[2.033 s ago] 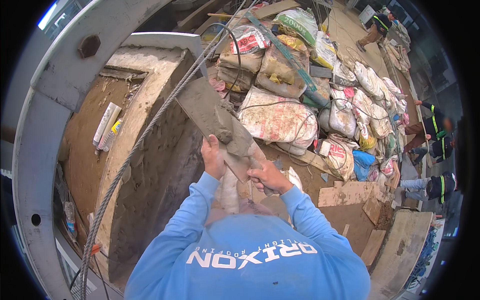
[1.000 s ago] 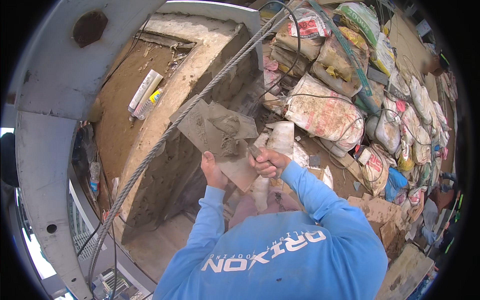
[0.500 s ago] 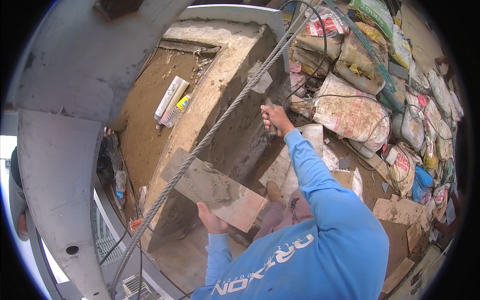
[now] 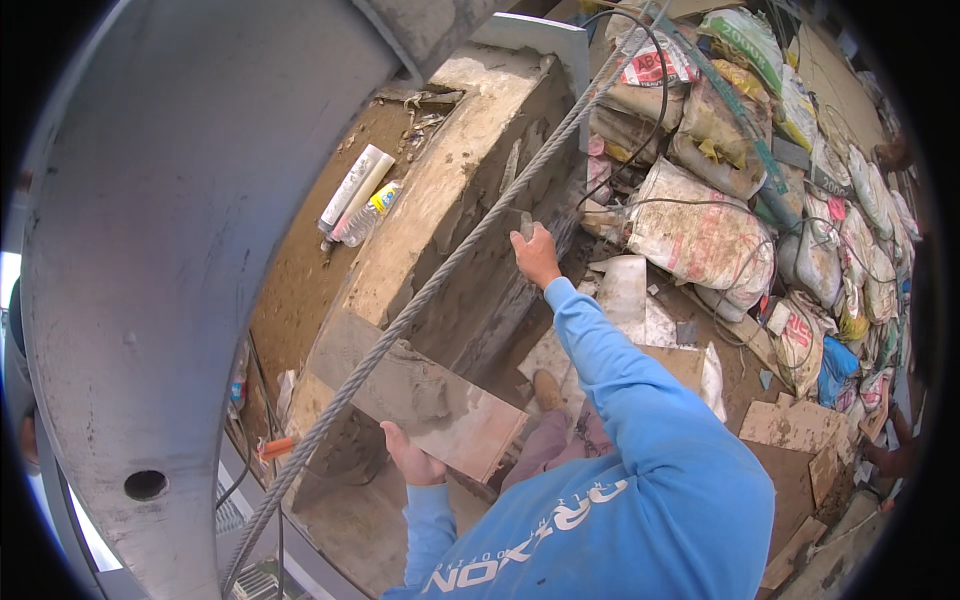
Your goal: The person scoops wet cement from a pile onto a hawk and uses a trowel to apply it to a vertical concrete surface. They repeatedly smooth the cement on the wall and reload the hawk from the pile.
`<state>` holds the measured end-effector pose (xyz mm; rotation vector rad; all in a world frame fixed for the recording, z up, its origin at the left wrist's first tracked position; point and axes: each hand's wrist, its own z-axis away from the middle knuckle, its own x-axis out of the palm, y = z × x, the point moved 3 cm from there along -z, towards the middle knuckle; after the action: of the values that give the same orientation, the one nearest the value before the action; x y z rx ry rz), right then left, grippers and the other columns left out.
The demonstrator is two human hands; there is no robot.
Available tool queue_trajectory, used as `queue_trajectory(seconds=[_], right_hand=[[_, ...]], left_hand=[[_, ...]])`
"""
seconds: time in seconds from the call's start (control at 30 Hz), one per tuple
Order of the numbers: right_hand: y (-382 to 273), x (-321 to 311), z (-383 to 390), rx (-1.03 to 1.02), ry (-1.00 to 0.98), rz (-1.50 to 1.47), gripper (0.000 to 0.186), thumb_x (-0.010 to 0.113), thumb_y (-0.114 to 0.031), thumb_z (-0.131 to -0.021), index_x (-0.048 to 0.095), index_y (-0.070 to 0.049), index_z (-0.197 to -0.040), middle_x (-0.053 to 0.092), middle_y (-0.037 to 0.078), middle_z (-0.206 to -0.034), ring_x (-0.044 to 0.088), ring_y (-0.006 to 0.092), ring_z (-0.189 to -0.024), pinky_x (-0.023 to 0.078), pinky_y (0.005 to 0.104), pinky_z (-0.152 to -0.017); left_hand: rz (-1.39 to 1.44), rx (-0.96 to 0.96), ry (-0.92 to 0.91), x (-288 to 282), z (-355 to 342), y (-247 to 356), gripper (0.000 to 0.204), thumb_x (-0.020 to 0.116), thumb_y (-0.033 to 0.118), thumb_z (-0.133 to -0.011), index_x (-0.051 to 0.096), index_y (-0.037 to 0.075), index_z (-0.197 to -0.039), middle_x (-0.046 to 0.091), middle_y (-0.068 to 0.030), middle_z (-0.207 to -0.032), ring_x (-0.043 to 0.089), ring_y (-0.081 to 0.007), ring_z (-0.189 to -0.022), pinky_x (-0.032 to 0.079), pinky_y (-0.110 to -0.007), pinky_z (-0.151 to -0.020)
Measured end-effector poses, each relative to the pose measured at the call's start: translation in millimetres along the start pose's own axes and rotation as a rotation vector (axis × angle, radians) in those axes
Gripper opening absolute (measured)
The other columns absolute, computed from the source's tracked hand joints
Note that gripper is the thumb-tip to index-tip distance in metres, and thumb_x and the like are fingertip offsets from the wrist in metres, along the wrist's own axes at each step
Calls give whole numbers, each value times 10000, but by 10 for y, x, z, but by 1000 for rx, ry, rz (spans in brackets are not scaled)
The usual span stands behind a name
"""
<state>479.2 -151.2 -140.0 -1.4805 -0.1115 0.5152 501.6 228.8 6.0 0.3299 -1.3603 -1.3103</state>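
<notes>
My left hand (image 4: 412, 458) supports a flat board (image 4: 468, 428) at its near edge, the fingers under it hidden. A heap of wet grey mortar (image 4: 405, 385) lies on the board, whose far left end overlaps the top of a low concrete wall (image 4: 390, 265). My right hand (image 4: 538, 254) is closed around the handle of a trowel (image 4: 511, 166). The blade shows as a thin, edge-on strip against the wall's inner face, which is smeared with grey mortar. A steel cable (image 4: 455, 258) crosses the view in front of the wall and the board.
A large grey metal beam (image 4: 150, 250) fills the left side. Stacked dirty sacks (image 4: 700, 220) stand at the right, with loose cables over them. A plastic bottle (image 4: 368, 215) and a white tube (image 4: 356, 188) lie on soil beyond the wall. Broken boards (image 4: 800, 425) lie at the lower right.
My right hand has moved slightly left and down, and the trowel blade has turned from broadside to edge-on. The board stays in my left hand. The view has shifted, with the beam covering more.
</notes>
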Motion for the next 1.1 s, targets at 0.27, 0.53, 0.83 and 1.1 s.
queue_trajectory(seconds=[0.27, 0.53, 0.83, 1.1], right_hand=[[-291, 298, -294, -26, 199, 109, 250, 617, -162, -857, 492, 46, -917, 642, 349, -909, 624, 516, -904, 508, 515, -813], [-742, 366, 333, -10, -82, 225, 359, 546, -174, -872, 437, 75, -1105, 639, 361, -970, 622, 513, -959, 496, 543, -843], [-748, -953, 1095, 154, -542, -102, 213, 640, -213, -918, 525, -41, -966, 622, 98, -753, 609, 206, -604, 457, 334, -514], [-962, -2001, 1881, 559, -629, -690, 244, 549, -299, -1018, 511, -71, -938, 466, -16, -700, 450, 78, -535, 390, 248, -471]], left_hand=[[-7, -9, -45, 14, 66, 70, 613, 358, 497, -1056, 372, 36, -1460, 490, -119, -1445, 504, -302, -1289, 423, -463, -1086], [12, -42, -98, -158, -90, 140, 597, 359, 483, -1061, 381, 33, -1451, 505, -123, -1427, 522, -311, -1273, 439, -476, -1068], [18, -112, -152, 357, -547, -101, 522, 407, 413, -1067, 425, 2, -1389, 553, -141, -1342, 594, -284, -1175, 498, -439, -1004], [18, -156, -259, 1159, -689, -697, 477, 456, 380, -1059, 467, -1, -1345, 592, -100, -1263, 603, -218, -1123, 502, -375, -971]])
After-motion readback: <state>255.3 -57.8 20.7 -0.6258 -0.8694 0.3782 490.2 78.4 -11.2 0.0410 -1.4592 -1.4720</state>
